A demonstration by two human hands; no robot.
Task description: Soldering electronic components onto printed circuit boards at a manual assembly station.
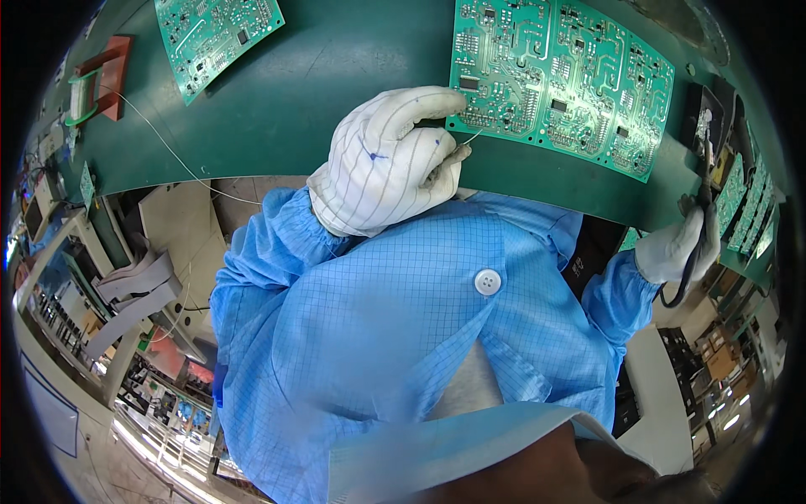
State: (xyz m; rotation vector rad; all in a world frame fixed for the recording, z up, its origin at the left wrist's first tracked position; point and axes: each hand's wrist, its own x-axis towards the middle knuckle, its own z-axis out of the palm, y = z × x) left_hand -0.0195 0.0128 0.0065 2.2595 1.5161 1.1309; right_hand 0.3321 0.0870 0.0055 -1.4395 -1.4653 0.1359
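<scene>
My left hand (390, 160), in a white striped glove, is closed with thumb and finger together on a thin solder wire (473, 138). A short end of this wire sticks out toward the lower left edge of a green circuit board (579, 80) lying flat on the bench. Off to the far right, my right hand (678, 248), also gloved, is wrapped round a soldering iron (706, 172). The iron points away from me, its front end at a dark holder (703, 113). Its exact tip is hard to make out there, and a black cable hangs below the hand.
A solder spool (82, 97) sits on a red-brown stand (116, 77) at the left, its wire trailing over the bench edge. Another circuit board (220, 38) lies at the far left of the green bench top (336, 50). Several boards (743, 202) stand at the right.
</scene>
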